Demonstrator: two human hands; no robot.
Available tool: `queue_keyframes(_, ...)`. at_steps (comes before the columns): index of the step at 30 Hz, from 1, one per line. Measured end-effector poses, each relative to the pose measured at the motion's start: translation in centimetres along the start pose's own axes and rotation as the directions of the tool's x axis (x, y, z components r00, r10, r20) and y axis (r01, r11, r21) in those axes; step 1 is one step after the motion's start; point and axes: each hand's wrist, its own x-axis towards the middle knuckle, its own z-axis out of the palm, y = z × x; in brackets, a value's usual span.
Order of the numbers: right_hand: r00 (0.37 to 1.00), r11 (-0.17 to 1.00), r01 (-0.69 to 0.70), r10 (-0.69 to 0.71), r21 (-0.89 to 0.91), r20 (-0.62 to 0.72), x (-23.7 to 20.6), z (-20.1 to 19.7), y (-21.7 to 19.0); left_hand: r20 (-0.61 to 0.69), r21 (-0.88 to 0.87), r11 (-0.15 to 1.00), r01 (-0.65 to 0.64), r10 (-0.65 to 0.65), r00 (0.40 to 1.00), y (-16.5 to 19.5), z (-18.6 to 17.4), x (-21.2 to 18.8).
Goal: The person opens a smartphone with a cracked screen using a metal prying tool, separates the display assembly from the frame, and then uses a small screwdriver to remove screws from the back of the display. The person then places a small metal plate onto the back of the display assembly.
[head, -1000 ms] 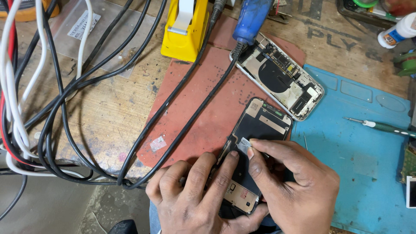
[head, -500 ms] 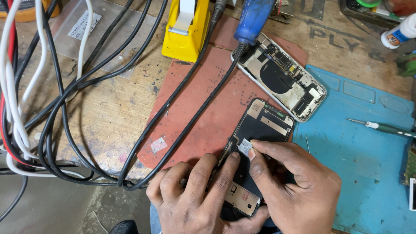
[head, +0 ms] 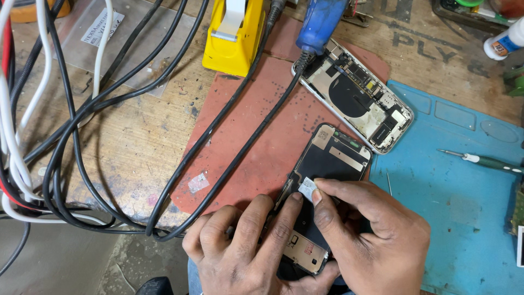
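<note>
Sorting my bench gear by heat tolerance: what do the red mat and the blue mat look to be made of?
Red mat: probably rubber or silicone, matte, scuffed and stained dark. Blue mat: likely silicone, smooth, with moulded shallow compartments. Neither can be confirmed by sight.

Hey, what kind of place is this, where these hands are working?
Most likely a phone repair bench. An opened phone lies with its insides bare, the left hand and right hand work on a second phone's screen panel, and a small screwdriver lies on a blue work mat.
</note>
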Motion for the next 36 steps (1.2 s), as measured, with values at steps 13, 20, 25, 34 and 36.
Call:
queue_keyframes(13, 1.000, 1.000, 0.014, -0.014, 0.017, -0.024, 0.0, 0.1, 0.1, -0.028, 0.001, 1.000, -0.012, 0.012, 1.000, 0.0, 0.0, 0.1)
queue_keyframes(20, 0.999, 0.999, -0.046, 0.046, -0.002, -0.018, 0.2, 0.0, 0.0, -0.067, 0.025, 1.000, 0.009, -0.008, 0.998, 0.1, 0.2, 0.2)
queue_keyframes(25, 0.998, 0.998, -0.057, 0.057, 0.015, -0.005, -0.1, 0.0, 0.0, -0.065, 0.025, 1.000, -0.006, 0.008, 0.998, 0.0, 0.1, 0.2)
queue_keyframes(34, 0.993, 0.999, 0.043, -0.042, 0.007, -0.112, -1.0, -0.2, -0.1, -0.067, -0.006, 0.999, -0.047, 0.047, 0.997, -0.3, 0.0, 0.1)
queue_keyframes(36, 0.994, 0.996, 0.090, -0.090, 0.005, -0.063, -0.8, -0.2, 0.1, -0.079, -0.011, 0.999, -0.045, 0.044, 0.996, -0.3, 0.0, 0.0)
